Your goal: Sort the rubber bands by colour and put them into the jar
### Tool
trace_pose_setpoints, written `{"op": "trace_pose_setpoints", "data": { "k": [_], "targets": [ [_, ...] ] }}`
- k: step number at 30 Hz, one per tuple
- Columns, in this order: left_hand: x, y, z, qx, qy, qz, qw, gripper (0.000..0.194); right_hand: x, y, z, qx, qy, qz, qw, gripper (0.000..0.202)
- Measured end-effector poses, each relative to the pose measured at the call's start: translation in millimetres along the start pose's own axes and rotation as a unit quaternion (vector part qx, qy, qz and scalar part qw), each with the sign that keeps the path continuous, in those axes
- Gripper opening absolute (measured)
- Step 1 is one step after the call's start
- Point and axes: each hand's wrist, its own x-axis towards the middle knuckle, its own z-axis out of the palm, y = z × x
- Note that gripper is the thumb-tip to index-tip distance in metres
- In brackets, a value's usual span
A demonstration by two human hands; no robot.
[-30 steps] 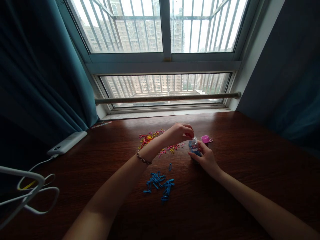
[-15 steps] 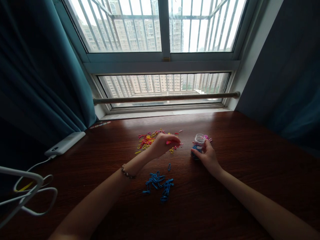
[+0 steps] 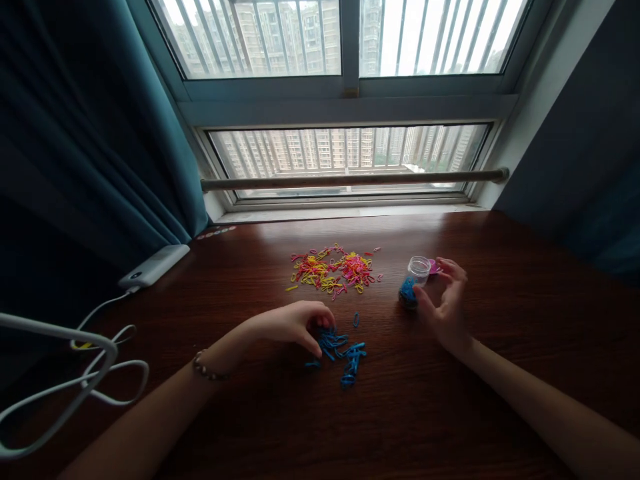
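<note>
My left hand [image 3: 300, 325] is over the left part of a pile of blue clips [image 3: 334, 341], its thumb and fingers apart around some of them. More blue clips [image 3: 353, 363] lie just to the right. My right hand [image 3: 445, 307] is beside a small clear jar [image 3: 419, 268], fingers spread, with the thumb near the jar's side. Blue pieces show inside the upright, open jar. A pink object [image 3: 434, 267] is behind the jar, partly hidden by my fingers. Beyond my left hand is a spread of red, pink and yellow clips [image 3: 333, 270].
On the left of the brown table [image 3: 420, 413] are a white power bank [image 3: 156, 265] and looped white cables [image 3: 113, 343]. A blue curtain [image 3: 165, 160] hangs at the left. A rail [image 3: 350, 180] crosses the window at the back.
My left hand has moved down from beside the coloured clips to the blue pile. My right hand has loosened from the jar and opened. The view has shifted.
</note>
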Motion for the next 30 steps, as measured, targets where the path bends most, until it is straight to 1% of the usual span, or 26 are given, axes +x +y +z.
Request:
{"op": "trace_pose_setpoints", "data": {
  "k": [1,2,3,4,5,6,7,8,9,11,14,16,18,20,22,24,26,28,30],
  "targets": [
    [-1,2,-1.6,0.019,-0.013,0.003,1.0,0.057,-1,-9,-5,-0.024,0.012,-0.061,0.998,0.055],
    [-2,3,-2.9,0.039,-0.021,0.007,0.999,0.059,-4,-19,-8,-0.035,-0.008,-0.12,0.992,0.046],
    [-2,4,-3.6,0.057,-0.027,0.013,0.998,0.058,-8,-29,-9,-0.034,-0.072,-0.17,0.982,0.035],
    [-2,5,-3.6,0.071,-0.03,0.02,0.997,0.056,-12,-39,-9,-0.015,-0.171,-0.201,0.964,0.026],
    [-2,5,-3.0,0.081,-0.03,0.026,0.996,0.054,-16,-49,-5,-0.002,-0.259,-0.198,0.946,0.021],
    [-1,4,-1.8,0.088,-0.026,0.03,0.995,0.051,-21,-56,1,-0.013,-0.319,-0.163,0.933,0.016],
    [0,3,-0.3,0.091,-0.021,0.035,0.995,0.047,-24,-62,9,-0.034,-0.361,-0.119,0.924,0.012],
    [1,1,1.4,0.091,-0.013,0.039,0.995,0.042,-26,-66,19,-0.057,-0.389,-0.076,0.916,0.009],
    [2,-1,3.1,0.09,-0.004,0.044,0.995,0.037,-27,-69,29,-0.079,-0.406,-0.044,0.909,0.009],
    [4,-4,6.1,0.087,0.008,0.057,0.995,0.029,-25,-69,49,-0.119,-0.429,-0.003,0.896,0.01],
    [5,-6,9.1,0.089,0.02,0.073,0.993,0.02,-19,-67,69,-0.136,-0.464,0.02,0.875,0.013],
    [5,-6,10.4,0.099,0.029,0.08,0.991,0.015,-18,-66,75,-0.107,-0.485,0.018,0.868,0.014],
    [5,-6,11.4,0.104,0.037,0.082,0.991,0.012,-19,-65,75,-0.055,-0.5,0.016,0.864,0.02],
    [5,-7,12.1,0.103,0.04,0.083,0.99,0.01,-21,-66,70,0.017,-0.52,0.038,0.853,0.025],
    [5,-8,12.4,0.097,0.039,0.085,0.991,0.011,-21,-67,64,0.09,-0.552,0.072,0.826,0.024],
    [6,-9,12.4,0.094,0.039,0.088,0.991,0.012,-18,-70,58,0.127,-0.587,0.087,0.795,0.02],
    [7,-10,12.1,0.091,0.038,0.087,0.991,0.014,-12,-73,51,0.115,-0.613,0.077,0.778,0.016],
    [7,-10,11.8,0.09,0.036,0.085,0.992,0.015,-6,-77,46,0.079,-0.636,0.05,0.766,0.013],
    [8,-9,11.7,0.091,0.032,0.084,0.992,0.016,-1,-82,41,0.045,-0.657,0.014,0.753,0.02]
  ]
}}
